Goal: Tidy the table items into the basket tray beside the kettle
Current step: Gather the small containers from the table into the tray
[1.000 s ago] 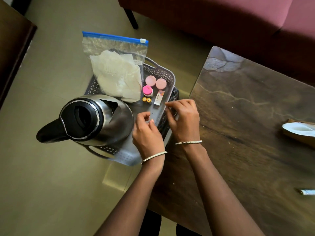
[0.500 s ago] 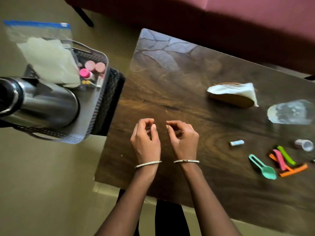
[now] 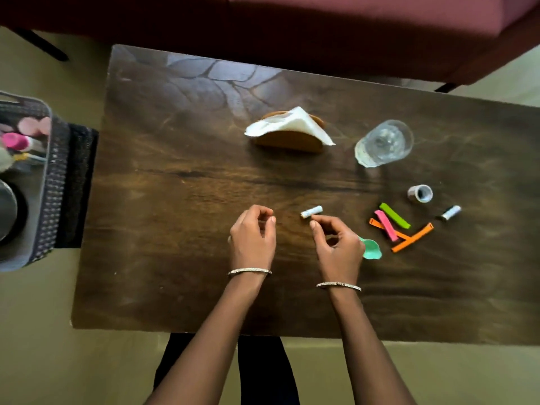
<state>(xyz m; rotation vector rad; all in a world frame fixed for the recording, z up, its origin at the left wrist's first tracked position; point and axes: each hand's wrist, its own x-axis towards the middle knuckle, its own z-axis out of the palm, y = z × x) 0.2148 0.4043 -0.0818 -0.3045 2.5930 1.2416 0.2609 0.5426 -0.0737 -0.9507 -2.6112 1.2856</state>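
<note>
Dark wood worktop (image 3: 175, 200) fills frame centre. Basket tray (image 3: 48, 182) at left edge, off worktop, kettle (image 3: 7, 211) inside. Left hand (image 3: 252, 238) loosely curled, empty. Right hand (image 3: 336, 244) half-curled, empty — fingertips just beside small white tube (image 3: 311, 211), lower centre. Coloured clips (image 3: 394, 225) lower right.

Maroon sofa (image 3: 292, 21) beyond wooden table (image 3: 175, 200)

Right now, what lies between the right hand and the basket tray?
In the head view: the left hand, then bare table between the right hand and the basket tray.
</note>
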